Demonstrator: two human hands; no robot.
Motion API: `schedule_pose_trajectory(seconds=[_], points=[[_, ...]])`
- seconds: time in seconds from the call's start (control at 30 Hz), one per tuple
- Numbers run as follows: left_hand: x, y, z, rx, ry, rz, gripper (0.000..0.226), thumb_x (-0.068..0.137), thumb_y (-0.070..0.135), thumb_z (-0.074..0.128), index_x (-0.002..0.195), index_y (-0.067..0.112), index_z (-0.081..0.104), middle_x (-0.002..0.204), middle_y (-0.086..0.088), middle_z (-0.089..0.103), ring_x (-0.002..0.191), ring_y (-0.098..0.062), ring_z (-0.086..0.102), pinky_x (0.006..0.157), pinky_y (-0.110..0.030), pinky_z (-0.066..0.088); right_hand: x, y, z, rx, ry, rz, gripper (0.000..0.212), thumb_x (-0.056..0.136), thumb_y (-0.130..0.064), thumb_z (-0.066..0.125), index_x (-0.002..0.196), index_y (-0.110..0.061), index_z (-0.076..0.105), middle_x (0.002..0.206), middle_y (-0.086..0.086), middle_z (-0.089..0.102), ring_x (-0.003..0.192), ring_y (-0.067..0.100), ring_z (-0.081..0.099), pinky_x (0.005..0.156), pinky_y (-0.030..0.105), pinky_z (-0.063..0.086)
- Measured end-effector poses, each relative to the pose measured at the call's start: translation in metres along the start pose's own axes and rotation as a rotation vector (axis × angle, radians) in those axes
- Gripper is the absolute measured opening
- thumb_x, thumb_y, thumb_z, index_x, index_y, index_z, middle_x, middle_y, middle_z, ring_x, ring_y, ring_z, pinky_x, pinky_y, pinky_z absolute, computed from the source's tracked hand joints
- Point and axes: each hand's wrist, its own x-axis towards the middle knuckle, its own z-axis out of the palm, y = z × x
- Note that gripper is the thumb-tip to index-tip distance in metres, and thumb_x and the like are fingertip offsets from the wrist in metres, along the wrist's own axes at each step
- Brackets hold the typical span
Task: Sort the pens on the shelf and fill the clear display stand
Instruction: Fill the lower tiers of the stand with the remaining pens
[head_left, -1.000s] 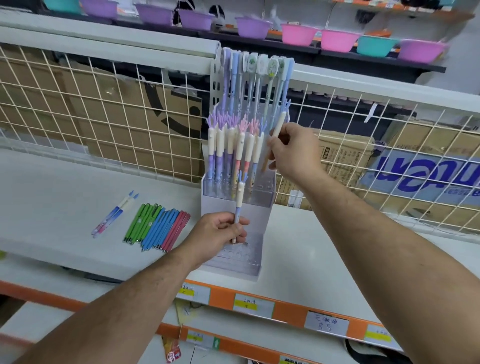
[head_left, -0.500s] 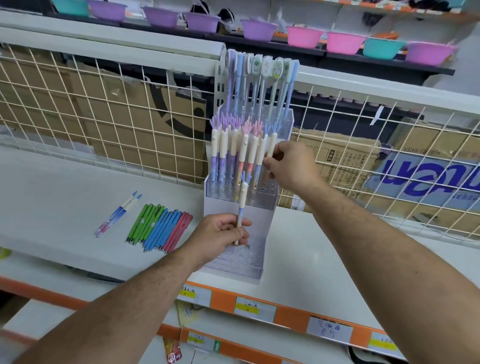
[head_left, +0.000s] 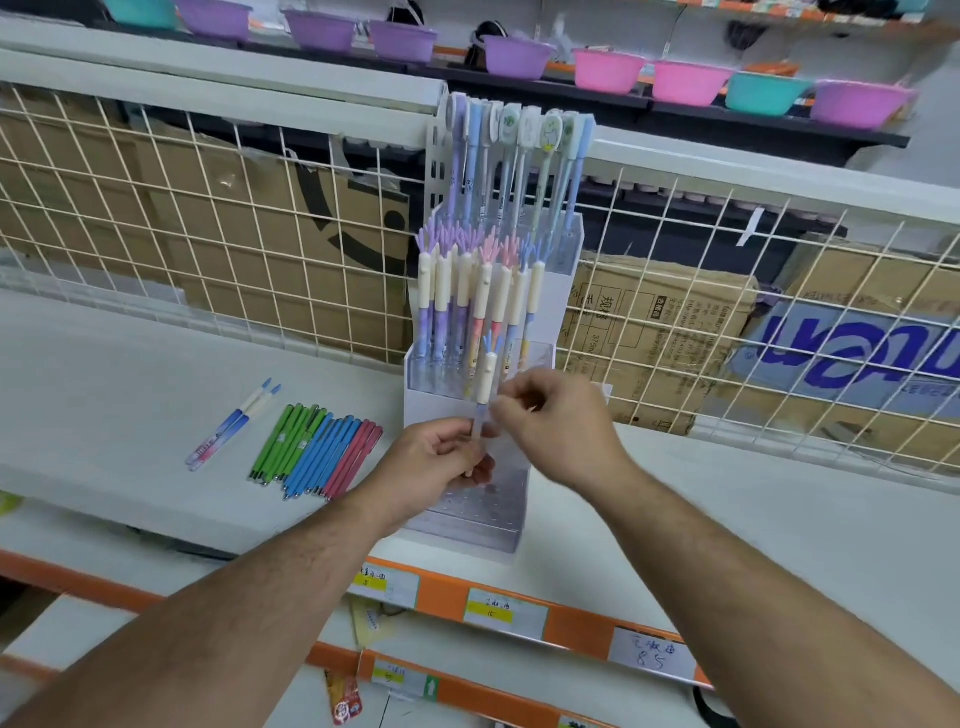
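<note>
your left hand (head_left: 441, 457) is closed round the lower barrel of one white-capped pen (head_left: 487, 384). it holds the pen upright, blue tuft uppermost, directly in front of the clear display stand (head_left: 467, 525). your right hand (head_left: 558, 426) sits just beside it, fingers curled, tips meeting the pen just under the white cap. motion blur prevents a finding on whether they pinch it or only touch it.

judgement: the pen is kept vertical and tip-down so it can drop straight into a hole, and the right hand is placed to take it over for seating.

the pen stands between both hands, below the filled middle row (head_left: 480, 296) and above the bare perforated bottom tier (head_left: 483, 504). the tall back row (head_left: 519, 156) is stocked. well apart to your left on the shelf (head_left: 104, 374) lie sorted green, blue and red pens (head_left: 317, 449) and two blue-pink pens (head_left: 234, 423), not yet loaded.
</note>
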Motion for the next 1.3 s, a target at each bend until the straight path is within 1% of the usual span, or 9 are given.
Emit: schedule_pose_trajectory(seconds=[0.17,0.27,0.4,0.57,0.67,0.77,0.9,1.1,1.3], points=[[0.003,-0.005,-0.001,0.006,-0.030,0.024,0.020,0.097,0.001,0.058,0.106,0.009,0.074,0.096,-0.020,0.072,0.090,-0.027,0.071,0.091,-0.041,0.057,-0.006,0.005,0.018,-0.043,-0.053,-0.066,0.013,0.085,-0.018,0.071,0.073,-0.017,0.065,0.067,-0.001,0.067,0.066,0.018,0.066,0.066,0.033,0.054],[0.001,-0.004,0.000,-0.008,-0.035,0.026,0.016,0.093,0.008,0.066,0.106,0.010,0.074,0.101,-0.021,0.073,0.095,-0.029,0.071,0.092,-0.039,0.057,-0.004,0.005,0.017,-0.029,-0.033,-0.078,0.019,0.088,-0.018,0.068,0.071,-0.018,0.059,0.067,-0.003,0.067,0.067,0.017,0.065,0.068,0.033,0.053],[0.002,-0.002,0.001,0.028,0.023,0.004,0.033,0.085,-0.005,0.070,0.098,0.025,0.076,0.102,-0.014,0.074,0.096,-0.022,0.070,0.088,-0.032,0.058,0.011,-0.005,-0.011,0.120,0.145,-0.057,0.025,0.090,-0.021,0.069,0.069,-0.017,0.055,0.063,0.005,0.069,0.063,0.024,0.071,0.059,0.033,0.051],[0.001,-0.003,0.002,0.154,0.032,-0.014,0.032,0.083,-0.003,0.072,0.101,0.024,0.074,0.100,0.000,0.076,0.100,-0.013,0.071,0.096,-0.034,0.055,0.033,-0.026,-0.051,0.174,0.325,-0.030,0.021,0.094,-0.021,0.066,0.080,-0.008,0.058,0.070,0.008,0.071,0.063,0.016,0.072,0.061,0.041,0.058],[0.002,-0.005,0.001,0.183,0.044,-0.011,0.030,0.083,0.001,0.074,0.097,0.027,0.075,0.097,0.002,0.077,0.100,-0.013,0.071,0.098,-0.037,0.054,0.042,-0.029,-0.053,0.103,0.311,-0.029,0.019,0.096,-0.023,0.065,0.081,-0.011,0.060,0.068,0.001,0.072,0.063,0.010,0.072,0.064,0.037,0.059],[0.003,-0.005,0.001,0.188,0.046,-0.017,0.029,0.083,0.003,0.075,0.097,0.028,0.075,0.098,0.002,0.077,0.100,-0.012,0.071,0.099,-0.039,0.054,0.048,-0.027,-0.046,0.038,0.276,-0.027,0.018,0.096,-0.026,0.064,0.084,-0.012,0.061,0.070,0.000,0.072,0.068,0.013,0.072,0.069,0.041,0.061],[0.003,-0.005,0.001,0.194,0.045,-0.025,0.028,0.083,0.005,0.075,0.098,0.028,0.075,0.098,0.002,0.077,0.100,-0.012,0.071,0.098,-0.040,0.054,0.053,-0.021,-0.038,-0.025,0.245,-0.026,0.020,0.095,-0.028,0.064,0.082,-0.013,0.060,0.075,0.002,0.073,0.075,0.021,0.072,0.069,0.044,0.060],[0.004,-0.004,0.001,0.181,0.047,-0.046,0.028,0.084,0.005,0.074,0.100,0.028,0.075,0.098,0.002,0.077,0.099,-0.012,0.072,0.098,-0.040,0.055,0.053,-0.014,-0.029,-0.187,0.117,-0.013,0.020,0.093,-0.028,0.066,0.080,-0.014,0.062,0.073,0.006,0.070,0.072,0.026,0.070,0.068,0.047,0.060],[0.004,-0.003,0.002,0.183,0.049,-0.055,0.029,0.084,0.004,0.073,0.101,0.026,0.075,0.099,0.000,0.077,0.099,-0.014,0.072,0.097,-0.040,0.055,0.056,-0.016,-0.028,-0.270,0.110,-0.037,0.022,0.097,-0.028,0.064,0.085,-0.010,0.065,0.076,0.009,0.069,0.074,0.029,0.068,0.069,0.045,0.059]])
